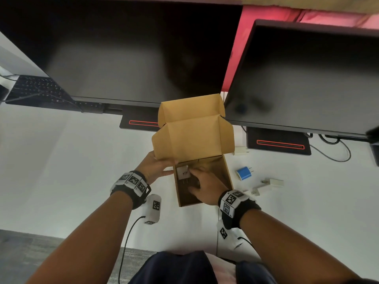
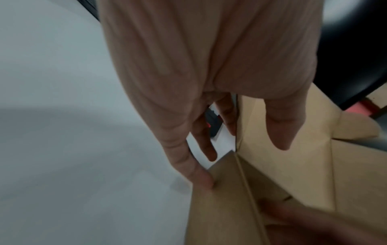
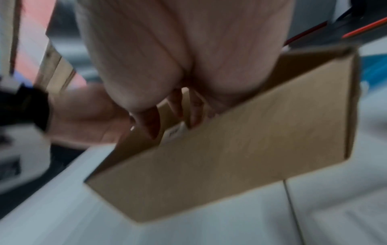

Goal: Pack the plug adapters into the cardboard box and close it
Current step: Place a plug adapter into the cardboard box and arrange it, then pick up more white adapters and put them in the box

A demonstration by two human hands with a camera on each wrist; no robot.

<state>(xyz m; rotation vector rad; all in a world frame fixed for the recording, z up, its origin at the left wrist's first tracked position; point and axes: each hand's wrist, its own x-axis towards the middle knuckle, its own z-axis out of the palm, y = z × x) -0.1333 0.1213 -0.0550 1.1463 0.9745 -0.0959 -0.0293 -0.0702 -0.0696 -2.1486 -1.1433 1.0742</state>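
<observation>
Holds white adapter (image 1: 182,172), pinched in right hand (image 1: 207,187), inside cardboard box (image 1: 224,171) at middle of tabletop (image 1: 82,160); pinches lid flap (image 1: 162,146) with left hand (image 1: 152,166). Seems light, hard, slick: best gripped across flat sides, not prongs.

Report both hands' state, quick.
Left hand: pinching the lid flap of the cardboard box.
Right hand: holding a white plug adapter inside the box.

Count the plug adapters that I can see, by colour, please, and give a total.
White: 4, namely the boxed adapter inside the cardboard box, the far adapter, the right adapter and the near adapter.
Blue: 1, the blue adapter.
Total: 5.
</observation>
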